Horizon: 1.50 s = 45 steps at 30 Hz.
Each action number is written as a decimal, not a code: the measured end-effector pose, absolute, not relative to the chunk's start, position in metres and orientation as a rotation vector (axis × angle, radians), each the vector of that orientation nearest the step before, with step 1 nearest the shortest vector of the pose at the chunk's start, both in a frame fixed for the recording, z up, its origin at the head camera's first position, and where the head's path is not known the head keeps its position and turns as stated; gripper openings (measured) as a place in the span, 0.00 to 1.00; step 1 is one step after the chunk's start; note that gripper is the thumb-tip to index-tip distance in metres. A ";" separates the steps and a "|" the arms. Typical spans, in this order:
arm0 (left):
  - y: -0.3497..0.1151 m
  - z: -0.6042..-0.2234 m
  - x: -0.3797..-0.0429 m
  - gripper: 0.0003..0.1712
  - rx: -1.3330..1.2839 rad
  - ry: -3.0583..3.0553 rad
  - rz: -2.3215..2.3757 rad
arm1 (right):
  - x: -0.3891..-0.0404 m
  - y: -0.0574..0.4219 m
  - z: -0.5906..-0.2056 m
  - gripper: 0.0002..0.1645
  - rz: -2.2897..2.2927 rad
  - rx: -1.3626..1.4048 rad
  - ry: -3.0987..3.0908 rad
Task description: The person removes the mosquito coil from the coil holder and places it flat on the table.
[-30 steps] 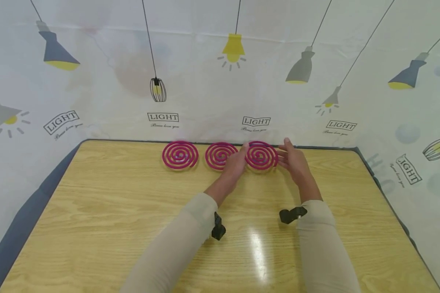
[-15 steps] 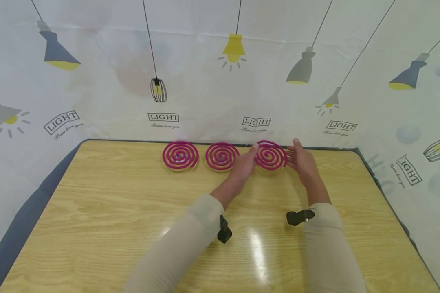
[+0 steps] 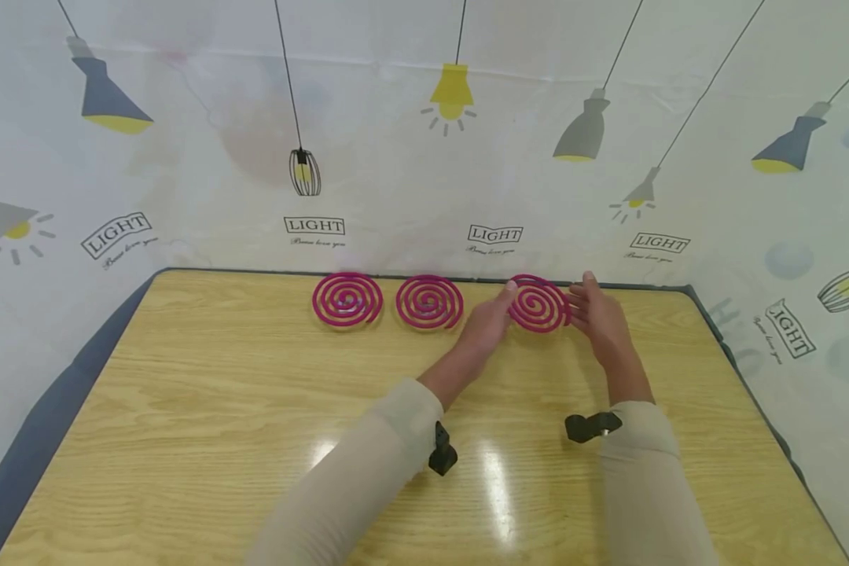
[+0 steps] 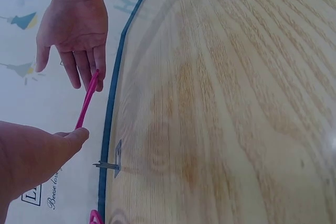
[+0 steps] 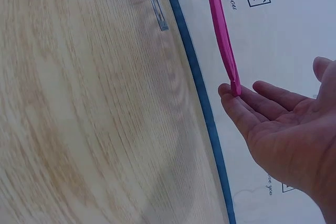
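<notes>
In the head view, a magenta mosquito coil is between the two hands near the table's back edge. My left hand pinches its left rim, thumb on top. Seen edge-on in the left wrist view, the coil is raised off the table and slightly tilted. My right hand has its fingers extended, and the coil's other end touches its fingertips. A small metal coil stand with an upright prong stands on the table below the coil.
Two more magenta coils, a left one and a middle one, lie in a row along the back edge of the wooden table. A white printed sheet rises behind the table, with a dark edge strip between.
Both hands have moved right together with the coil, widening its gap from the middle coil. The middle coil, partly covered by the left hand before, now shows whole.
</notes>
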<state>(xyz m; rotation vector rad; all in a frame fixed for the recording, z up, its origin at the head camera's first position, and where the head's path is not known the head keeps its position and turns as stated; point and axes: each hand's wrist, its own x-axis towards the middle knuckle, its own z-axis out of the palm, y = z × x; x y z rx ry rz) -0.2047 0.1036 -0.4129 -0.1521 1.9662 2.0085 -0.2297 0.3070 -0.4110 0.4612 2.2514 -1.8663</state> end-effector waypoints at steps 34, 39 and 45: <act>0.140 -0.438 -0.184 0.41 -0.134 1.635 2.172 | -0.206 0.341 -0.425 0.51 -1.979 0.556 2.166; 0.141 -0.444 -0.182 0.48 -0.098 1.369 2.295 | -0.204 0.345 -0.432 0.53 -2.024 0.591 2.117; 0.141 -0.452 -0.180 0.51 -0.075 1.264 2.356 | -0.200 0.347 -0.437 0.54 -2.124 0.579 2.017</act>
